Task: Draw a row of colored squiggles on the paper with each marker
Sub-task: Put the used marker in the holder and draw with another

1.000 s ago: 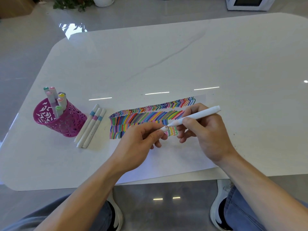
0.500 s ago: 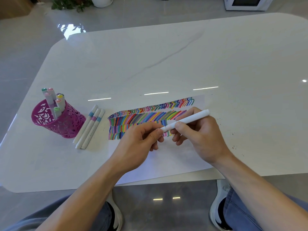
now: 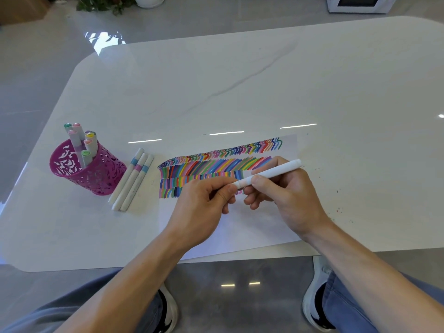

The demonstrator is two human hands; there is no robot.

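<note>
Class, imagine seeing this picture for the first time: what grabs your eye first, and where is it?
The bands of bright coloured strokes across the paper, centre frame, stand out first. Over them the right hand grips a white marker while the left hand pinches its end. At the left, a pink cup holds more markers, with three loose markers lying beside it.

1. One wide-angle camera, worn on the person's head, looks forward and down across the table (image 3: 240, 80).
2. It sits near: the paper (image 3: 252, 227) lies low in the middle, with shoes (image 3: 312, 296) and floor (image 3: 228, 304) under the table's near edge.
</note>
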